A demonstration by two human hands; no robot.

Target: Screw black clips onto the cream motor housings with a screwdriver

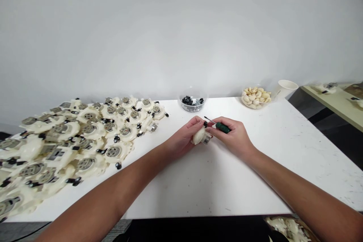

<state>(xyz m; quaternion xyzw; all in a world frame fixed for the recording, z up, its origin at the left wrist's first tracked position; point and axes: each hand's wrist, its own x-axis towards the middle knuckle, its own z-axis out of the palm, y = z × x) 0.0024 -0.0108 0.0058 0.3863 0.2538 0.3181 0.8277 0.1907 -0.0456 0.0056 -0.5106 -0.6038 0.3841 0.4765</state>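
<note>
Both hands meet above the white table [181,185], a little right of the middle. My left hand [185,136] is closed around a small cream plastic motor housing [199,136] with a grey metal motor at its lower right and a small black part on top. In my right hand [231,136] lies a screwdriver with a dark green handle [222,127]; its thin shaft points up and left, its tip apart from the housing. The right fingertips are close to the housing's right side, and whether they touch it I cannot tell.
Many similar motor housings [93,128] cover the table's left side. A clear bowl [193,107] of black parts and screws stands at the back. Farther right are a bowl of cream plastic pieces [255,98] and a tilted white cup [285,90]. More cream parts [290,230] sit below the front edge.
</note>
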